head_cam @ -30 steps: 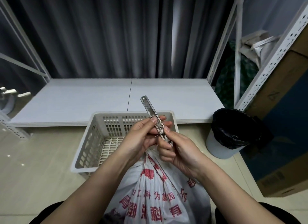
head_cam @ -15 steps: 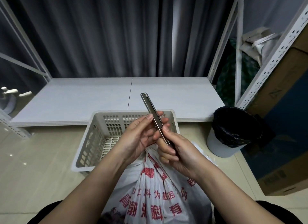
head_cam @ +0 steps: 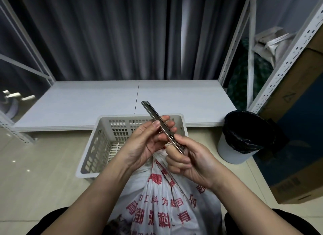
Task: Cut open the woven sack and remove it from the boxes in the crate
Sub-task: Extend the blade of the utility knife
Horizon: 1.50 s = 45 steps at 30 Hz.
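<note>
A white woven sack (head_cam: 162, 201) with red printed characters stands between my knees, its neck gathered tight just below my hands. Its far part rests against a pale perforated plastic crate (head_cam: 97, 144). No boxes show; the sack hides whatever it holds. A slim metal utility knife (head_cam: 158, 120) points up and away to the left above the sack's neck. My right hand (head_cam: 190, 162) grips the knife's lower end. My left hand (head_cam: 148, 142) touches the middle of the knife with thumb and fingertips. I cannot tell whether the blade is out.
A low white platform (head_cam: 104, 102) runs behind the crate, in front of dark curtains. A bin with a black liner (head_cam: 244, 137) stands on the floor to the right. White metal shelving (head_cam: 272, 67) and cardboard boxes (head_cam: 297, 164) fill the right side.
The knife has slid up slightly through my hands and tilted a little further left. My left fingers moved from the knife's lower part to its middle. The sack and crate stay put.
</note>
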{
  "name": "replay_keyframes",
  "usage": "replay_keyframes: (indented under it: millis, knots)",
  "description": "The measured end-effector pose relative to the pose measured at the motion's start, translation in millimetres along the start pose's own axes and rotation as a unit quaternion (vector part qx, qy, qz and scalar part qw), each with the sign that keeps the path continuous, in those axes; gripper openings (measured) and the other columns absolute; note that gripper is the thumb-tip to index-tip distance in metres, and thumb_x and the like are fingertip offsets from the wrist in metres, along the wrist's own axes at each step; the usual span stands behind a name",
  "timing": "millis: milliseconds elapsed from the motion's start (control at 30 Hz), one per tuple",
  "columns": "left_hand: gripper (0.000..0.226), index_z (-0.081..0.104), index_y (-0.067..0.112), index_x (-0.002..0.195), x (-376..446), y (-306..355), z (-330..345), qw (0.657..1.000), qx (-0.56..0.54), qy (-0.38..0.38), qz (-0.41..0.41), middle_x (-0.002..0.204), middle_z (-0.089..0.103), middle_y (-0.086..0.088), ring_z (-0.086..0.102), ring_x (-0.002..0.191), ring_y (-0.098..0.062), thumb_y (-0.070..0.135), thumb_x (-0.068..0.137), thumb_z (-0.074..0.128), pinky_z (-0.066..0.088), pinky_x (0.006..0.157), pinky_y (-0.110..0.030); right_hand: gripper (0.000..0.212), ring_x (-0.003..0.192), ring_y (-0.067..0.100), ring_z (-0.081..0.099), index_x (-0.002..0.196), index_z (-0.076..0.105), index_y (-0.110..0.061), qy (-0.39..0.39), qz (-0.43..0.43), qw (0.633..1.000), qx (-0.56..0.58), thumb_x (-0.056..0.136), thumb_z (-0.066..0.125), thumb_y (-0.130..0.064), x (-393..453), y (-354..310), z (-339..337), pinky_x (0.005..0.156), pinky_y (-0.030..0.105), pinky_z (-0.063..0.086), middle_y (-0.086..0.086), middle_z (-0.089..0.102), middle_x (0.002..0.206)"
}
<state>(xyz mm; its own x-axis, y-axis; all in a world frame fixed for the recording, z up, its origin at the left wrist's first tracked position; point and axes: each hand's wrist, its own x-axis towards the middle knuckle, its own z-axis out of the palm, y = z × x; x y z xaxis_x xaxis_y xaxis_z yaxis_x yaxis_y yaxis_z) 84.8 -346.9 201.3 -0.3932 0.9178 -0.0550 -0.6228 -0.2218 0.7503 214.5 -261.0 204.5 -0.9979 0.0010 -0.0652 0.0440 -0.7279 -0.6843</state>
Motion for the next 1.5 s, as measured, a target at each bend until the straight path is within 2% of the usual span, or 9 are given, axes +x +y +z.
replay_keyframes:
  millis: [133,333,500,667,800,967,1167,1367,1500]
  knots:
    - [0.038,0.078,0.012,0.085,-0.5,3.5,-0.5,0.998,0.056,0.033,0.014,0.089,0.076,-0.011,0.074,0.081,-0.019,0.031,0.054,0.083,0.057,0.057,-0.02,0.025,0.037,0.005,0.039,0.097,0.055,-0.005,0.111,-0.001,0.992,-0.065,0.091,0.044,-0.027,-0.9,-1.4,3.3,0.043,0.019,0.044,0.001,0.054,0.055]
    - [0.037,0.078,0.014,0.087,-5.6,1.4,-2.1,0.997,0.077,0.001,0.003,0.091,0.076,-0.01,0.073,0.078,-0.017,0.036,0.057,0.082,0.06,0.064,-0.023,0.028,0.039,0.003,0.048,0.079,0.063,-0.009,0.164,0.006,0.981,-0.106,0.082,0.051,-0.035,-1.4,0.9,2.4,0.049,0.018,0.051,-0.002,0.052,0.046]
    - [0.027,0.076,0.013,0.084,-9.6,2.5,-2.4,0.996,0.09,0.008,-0.014,0.09,0.076,-0.009,0.072,0.068,-0.016,0.031,0.065,0.07,0.058,0.063,-0.022,0.031,0.042,0.008,0.045,0.075,0.06,-0.011,0.173,0.014,0.979,-0.106,0.083,0.051,-0.039,-0.2,5.0,2.0,0.046,0.018,0.043,-0.002,0.049,0.046]
    - [0.023,0.067,0.009,0.095,-11.2,3.1,-1.7,0.99,0.137,0.017,-0.033,0.09,0.076,-0.007,0.073,0.081,-0.014,0.021,0.078,0.057,0.058,0.068,-0.02,0.031,0.038,0.008,0.033,0.071,0.054,-0.013,0.135,0.055,0.988,-0.056,0.085,0.047,-0.039,1.3,5.7,1.3,0.043,0.018,0.03,-0.005,0.035,0.042]
    - [0.024,0.066,0.008,0.095,-12.5,3.5,-0.6,0.989,0.144,0.006,-0.046,0.09,0.076,-0.006,0.073,0.083,-0.012,0.022,0.078,0.055,0.057,0.067,-0.018,0.03,0.038,0.007,0.039,0.071,0.056,-0.012,0.163,0.053,0.982,-0.074,0.079,0.054,-0.041,-0.1,7.7,0.9,0.042,0.016,0.031,-0.003,0.045,0.042]
    - [0.026,0.066,0.007,0.096,-13.4,5.7,1.2,0.988,0.149,-0.003,-0.052,0.092,0.076,-0.008,0.073,0.083,-0.013,0.022,0.077,0.056,0.057,0.067,-0.018,0.028,0.034,0.002,0.045,0.078,0.051,-0.011,0.19,0.038,0.98,-0.051,0.076,0.054,-0.039,-1.0,9.4,4.5,0.04,0.013,0.033,-0.006,0.052,0.042]
    - [0.027,0.066,0.008,0.099,-13.2,2.9,1.6,0.985,0.165,-0.002,-0.044,0.099,0.075,-0.009,0.072,0.091,-0.014,0.021,0.077,0.058,0.056,0.074,-0.018,0.027,0.027,0.0,0.025,0.107,0.057,-0.031,0.198,-0.017,0.98,0.002,0.083,0.048,-0.04,2.8,18.4,2.2,0.045,0.019,0.01,-0.007,0.044,0.036]
    - [0.031,0.067,0.004,0.103,-14.6,-1.3,3.2,0.983,0.182,-0.007,-0.034,0.106,0.072,-0.012,0.068,0.103,-0.018,0.02,0.079,0.057,0.055,0.084,-0.021,0.019,0.023,0.0,0.022,0.087,0.069,-0.036,0.215,-0.029,0.976,0.023,0.079,0.053,-0.042,3.3,20.3,2.3,0.036,0.014,0.011,-0.005,0.04,0.038]
    - [0.029,0.067,0.004,0.102,-15.6,0.8,3.9,0.982,0.189,0.004,-0.028,0.102,0.072,-0.014,0.07,0.094,-0.016,0.021,0.08,0.057,0.055,0.078,-0.018,0.03,0.025,0.001,0.021,0.076,0.064,-0.021,0.194,-0.014,0.981,-0.017,0.081,0.051,-0.048,3.1,17.3,3.6,0.034,0.015,0.014,-0.006,0.033,0.035]
